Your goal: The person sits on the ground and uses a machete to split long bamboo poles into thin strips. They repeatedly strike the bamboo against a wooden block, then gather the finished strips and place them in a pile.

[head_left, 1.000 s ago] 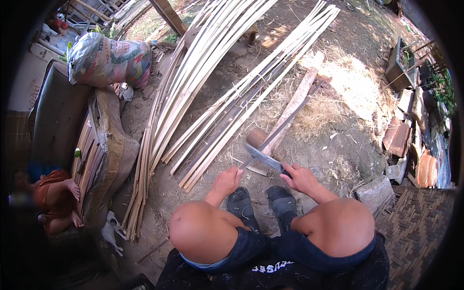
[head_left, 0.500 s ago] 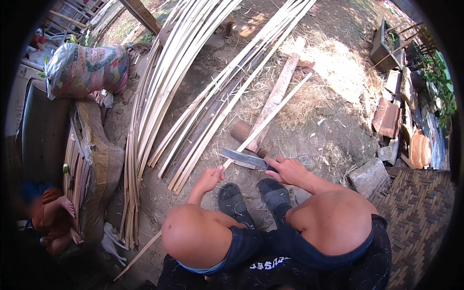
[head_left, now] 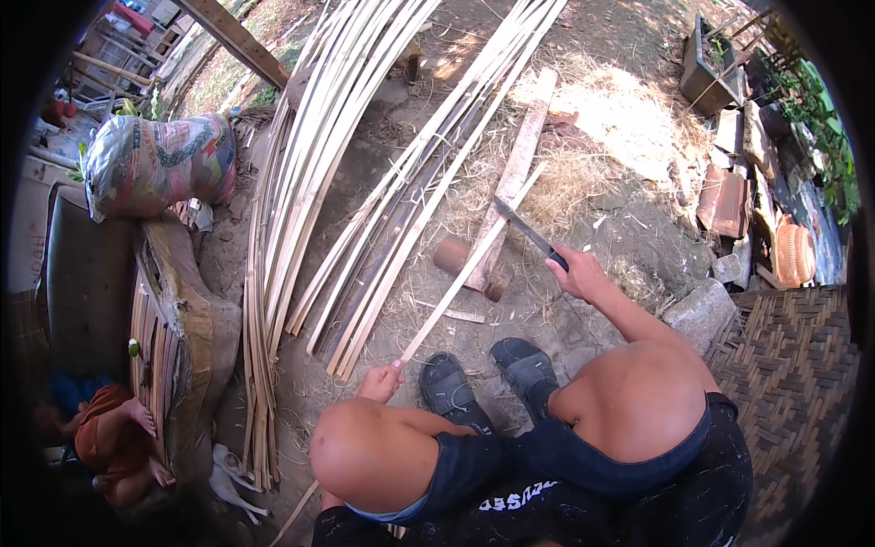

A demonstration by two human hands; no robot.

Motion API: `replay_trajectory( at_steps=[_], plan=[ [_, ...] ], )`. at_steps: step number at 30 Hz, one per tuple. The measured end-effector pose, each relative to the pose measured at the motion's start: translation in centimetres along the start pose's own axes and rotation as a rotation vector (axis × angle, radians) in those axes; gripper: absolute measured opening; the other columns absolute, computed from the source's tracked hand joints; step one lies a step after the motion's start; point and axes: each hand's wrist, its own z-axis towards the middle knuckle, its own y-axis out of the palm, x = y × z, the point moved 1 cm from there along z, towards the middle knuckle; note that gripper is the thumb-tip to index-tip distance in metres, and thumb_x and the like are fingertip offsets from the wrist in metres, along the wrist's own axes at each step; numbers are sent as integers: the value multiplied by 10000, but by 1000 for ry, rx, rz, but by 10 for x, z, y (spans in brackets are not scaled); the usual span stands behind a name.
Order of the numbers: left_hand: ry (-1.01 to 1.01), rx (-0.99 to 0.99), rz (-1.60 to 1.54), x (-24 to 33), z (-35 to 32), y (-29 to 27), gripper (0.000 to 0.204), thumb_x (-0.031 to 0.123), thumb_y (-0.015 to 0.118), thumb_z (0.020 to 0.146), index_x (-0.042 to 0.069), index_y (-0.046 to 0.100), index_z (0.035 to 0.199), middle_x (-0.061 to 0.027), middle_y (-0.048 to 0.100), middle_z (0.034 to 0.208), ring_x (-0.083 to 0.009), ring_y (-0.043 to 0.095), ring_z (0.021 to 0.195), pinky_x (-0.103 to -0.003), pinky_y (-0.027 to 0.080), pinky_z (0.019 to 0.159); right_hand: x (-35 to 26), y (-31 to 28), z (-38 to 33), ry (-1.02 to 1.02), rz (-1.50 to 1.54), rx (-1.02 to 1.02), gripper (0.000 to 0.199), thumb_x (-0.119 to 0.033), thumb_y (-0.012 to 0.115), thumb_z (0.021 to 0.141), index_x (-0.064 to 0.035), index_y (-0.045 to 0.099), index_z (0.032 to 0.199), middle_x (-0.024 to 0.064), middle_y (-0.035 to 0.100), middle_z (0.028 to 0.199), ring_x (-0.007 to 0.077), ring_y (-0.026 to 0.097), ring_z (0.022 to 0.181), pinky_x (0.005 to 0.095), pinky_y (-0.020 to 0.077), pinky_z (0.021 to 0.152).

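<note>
Beside my left knee, my left hand (head_left: 381, 381) pinches a long pale bamboo strip (head_left: 463, 275). From there the strip slants up to the far right, across a flat wooden board (head_left: 529, 137) and a short piece of log (head_left: 452, 253). My right hand (head_left: 581, 275) is wrapped round the dark handle of a large knife (head_left: 527, 230). Its blade points up and left, with the tip close to the strip and board. Whether the blade touches the strip I cannot tell. Part of the strip runs hidden behind my left leg.
Two large bundles of bamboo strips (head_left: 314, 173) (head_left: 437, 150) lie on the left. Shavings (head_left: 574, 196) litter the ground. A stone block (head_left: 700, 312) and a woven bamboo mat (head_left: 793, 365) are at right. A person's bare legs (head_left: 132, 424) and a white animal (head_left: 234, 479) show at lower left.
My right hand has moved the knife up and right, away from my left hand along the strip. My left hand, still on the strip, has come down and back toward my knee.
</note>
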Motion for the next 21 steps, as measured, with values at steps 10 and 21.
replay_trajectory(
  at_steps=[10,21],
  plan=[
    [-13,13,-76,15,-29,15,330,299,587,1027,28,649,847,25,511,600,-56,409,509,-246,339,481,8,-14,16,35,-105,102,437,-404,627,948,-84,630,1246,257,684,814,453,678,820,516,552,741],
    [-147,52,-18,-27,-54,-4,291,285,574,1009,39,626,863,-10,547,608,-96,498,524,-271,389,488,-8,-36,5,174,-33,-10,454,-389,580,954,-112,563,1314,301,670,985,494,641,933,567,509,820]
  ],
)
